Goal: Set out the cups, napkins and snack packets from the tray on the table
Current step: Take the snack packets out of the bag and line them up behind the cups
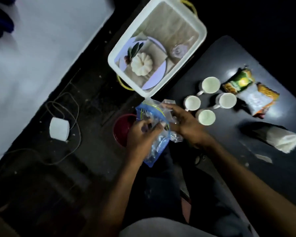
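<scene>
Now both hands, left hand [140, 134] and right hand [186, 124], pinch a clear plastic bag [154, 117] beside the dark worktop [229, 53], where four cups [210, 85] and snack packets [251, 94] sit, tray [161, 86] alongside.

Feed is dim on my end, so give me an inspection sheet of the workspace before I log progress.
Surface: dark table, glare spots, a few pale scraps near its front edge.
Job's things: four white cups clustered on the table; two snack packets beside them; pale napkin bundle further right; white tray looks emptied, printed picture on its base.
Clutter: dark red bowl below the hands; white block on the floor.
Grips: left hand and right hand both shut on a blue-and-clear plastic bag.
Cables: thin wire looping past the white block.
Surroundings: pale surface at left; otherwise too dark to tell.
</scene>
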